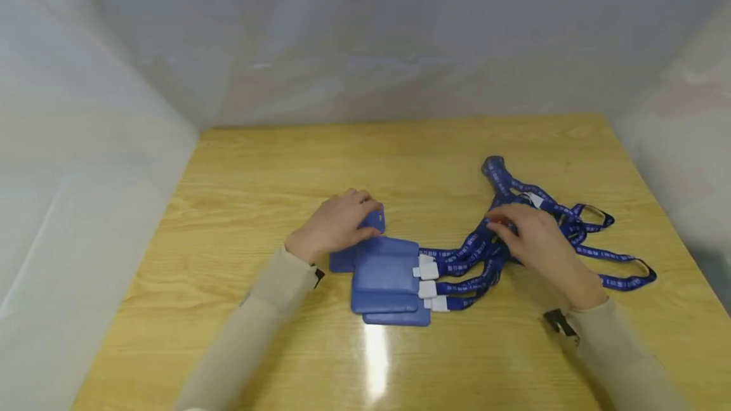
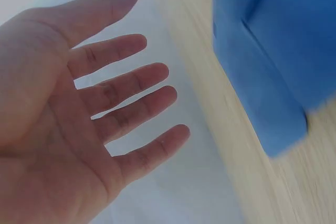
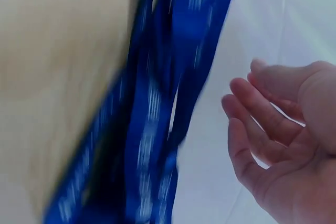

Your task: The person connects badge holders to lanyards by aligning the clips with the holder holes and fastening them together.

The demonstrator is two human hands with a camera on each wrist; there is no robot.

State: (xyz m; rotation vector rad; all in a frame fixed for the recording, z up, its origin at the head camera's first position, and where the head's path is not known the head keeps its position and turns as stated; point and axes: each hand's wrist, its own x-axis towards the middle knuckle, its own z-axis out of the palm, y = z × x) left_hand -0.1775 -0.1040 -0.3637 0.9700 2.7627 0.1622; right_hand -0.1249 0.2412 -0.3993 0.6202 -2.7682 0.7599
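Several blue badge holders (image 1: 386, 271) lie overlapped in a stack at the middle of the table, joined by white plastic clips (image 1: 428, 270) to printed blue lanyards (image 1: 461, 268). Over the stack's upper left is my left hand (image 1: 337, 224), which hides part of the holders. In the left wrist view its fingers are spread and nearly straight, with nothing held, beside a blurred holder (image 2: 262, 82). My right hand (image 1: 533, 243) hovers over the bunched lanyards. The right wrist view has its fingers loosely bent and holding nothing, apart from the blue straps (image 3: 152, 108).
The wooden table (image 1: 268, 170) carries the holders and straps. Lanyard loops (image 1: 628, 281) stretch out toward its right edge. Pale plastic sheeting (image 1: 365, 49) hangs behind the table and along both sides. A bright reflection shows on the near tabletop.
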